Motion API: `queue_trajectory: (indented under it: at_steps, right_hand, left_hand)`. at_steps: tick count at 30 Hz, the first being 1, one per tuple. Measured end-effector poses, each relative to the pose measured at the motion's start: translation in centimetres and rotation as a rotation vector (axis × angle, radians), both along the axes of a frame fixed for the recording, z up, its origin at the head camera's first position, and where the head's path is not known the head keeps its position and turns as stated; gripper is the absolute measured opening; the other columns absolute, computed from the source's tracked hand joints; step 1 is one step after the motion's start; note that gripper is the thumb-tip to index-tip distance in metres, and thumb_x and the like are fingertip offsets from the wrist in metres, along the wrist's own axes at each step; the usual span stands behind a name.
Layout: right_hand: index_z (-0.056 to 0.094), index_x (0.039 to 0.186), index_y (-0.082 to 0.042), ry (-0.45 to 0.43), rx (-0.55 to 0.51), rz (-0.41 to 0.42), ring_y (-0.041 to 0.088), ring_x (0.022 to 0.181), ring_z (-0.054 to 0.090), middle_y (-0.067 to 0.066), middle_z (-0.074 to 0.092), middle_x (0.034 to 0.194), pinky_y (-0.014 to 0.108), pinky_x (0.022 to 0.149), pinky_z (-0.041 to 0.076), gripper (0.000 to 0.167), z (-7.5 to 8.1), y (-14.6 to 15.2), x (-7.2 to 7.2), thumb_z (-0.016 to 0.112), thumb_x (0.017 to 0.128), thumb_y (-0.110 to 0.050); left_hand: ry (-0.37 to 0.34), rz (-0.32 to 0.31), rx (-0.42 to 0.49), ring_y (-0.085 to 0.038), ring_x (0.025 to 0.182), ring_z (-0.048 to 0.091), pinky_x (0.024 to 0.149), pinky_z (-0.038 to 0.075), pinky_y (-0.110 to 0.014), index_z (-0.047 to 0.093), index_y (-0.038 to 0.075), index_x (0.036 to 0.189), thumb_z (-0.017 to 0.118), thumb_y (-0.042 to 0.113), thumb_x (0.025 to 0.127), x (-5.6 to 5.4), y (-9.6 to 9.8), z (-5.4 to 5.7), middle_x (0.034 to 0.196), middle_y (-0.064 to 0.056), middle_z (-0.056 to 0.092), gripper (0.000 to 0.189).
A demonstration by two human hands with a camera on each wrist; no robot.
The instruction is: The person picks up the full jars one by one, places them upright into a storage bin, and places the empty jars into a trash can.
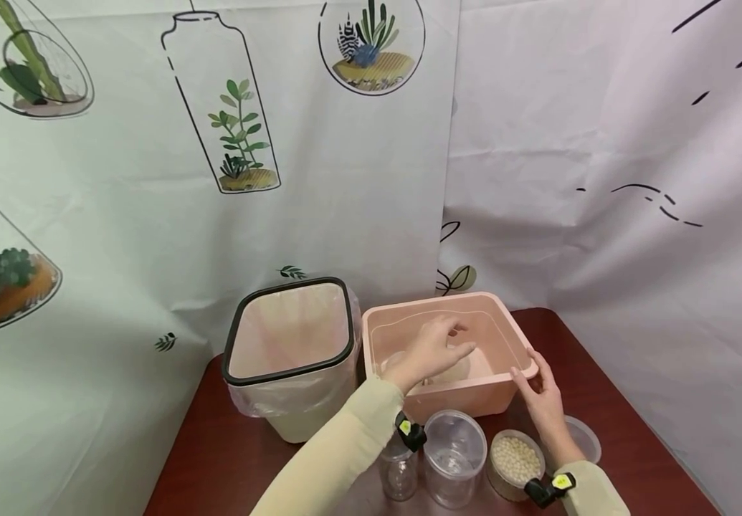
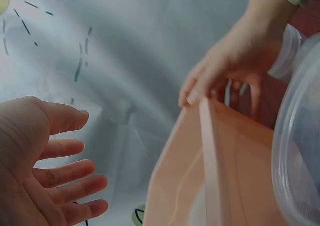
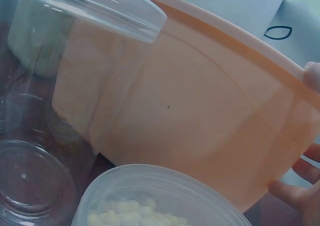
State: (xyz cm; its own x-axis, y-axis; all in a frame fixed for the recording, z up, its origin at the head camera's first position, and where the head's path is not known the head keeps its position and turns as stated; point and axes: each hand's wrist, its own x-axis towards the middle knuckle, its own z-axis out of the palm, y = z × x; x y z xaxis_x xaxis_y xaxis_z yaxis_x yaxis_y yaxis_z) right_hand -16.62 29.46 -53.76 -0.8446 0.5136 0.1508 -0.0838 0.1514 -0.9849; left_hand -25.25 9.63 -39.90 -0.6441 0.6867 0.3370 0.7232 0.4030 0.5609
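A pink plastic basin (image 1: pixel 461 398) stands on the table. My left hand (image 1: pixel 435 349) hovers over its opening with fingers spread, and in the left wrist view this hand (image 2: pixel 45 171) is seen with nothing in it. My right hand (image 1: pixel 541 398) grips the basin's front right corner, thumb and fingers on the rim. Inside the basin lies something whitish and rounded (image 1: pixel 457 369), partly hidden by my left hand; its kind cannot be told. Just in front of the basin stands a clear plastic jar (image 1: pixel 454 459), with a tub of small white balls (image 1: pixel 515 460) beside it.
Left of the basin stands a bin (image 1: pixel 289 376) with a black rim and a clear liner. A smaller clear jar (image 1: pixel 399 476) is under my left wrist. A translucent lid (image 1: pixel 583 438) lies by my right wrist. The dark red table (image 1: pixel 609 401) meets a printed curtain behind.
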Motion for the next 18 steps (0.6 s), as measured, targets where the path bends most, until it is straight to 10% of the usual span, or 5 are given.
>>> queue_trajectory:
  at_steps: [6,18]
  right_hand:
    - [0.030,0.146,-0.021,0.000,0.022,0.005,0.002,0.105,0.044,0.012,0.032,0.144,0.009,0.073,0.042,0.062,-0.2,0.3,-0.1,0.060,0.091,-0.026]
    - [0.029,0.145,-0.020,-0.013,0.041,0.045,-0.006,0.096,0.047,0.015,0.043,0.131,0.011,0.073,0.043,0.062,-0.1,0.6,0.1,0.060,0.092,-0.029]
  left_hand:
    - [0.085,-0.009,0.042,-0.013,0.098,0.059,0.082,0.043,-0.017,0.064,0.008,0.110,0.064,0.028,0.087,1.8,0.1,0.5,0.107,-0.003,0.063,0.030]
    - [0.266,-0.067,-0.257,-0.003,0.079,0.055,0.066,0.044,-0.015,0.061,0.017,0.112,0.061,0.045,0.086,7.3,1.2,-1.1,0.100,0.005,0.058,0.038]
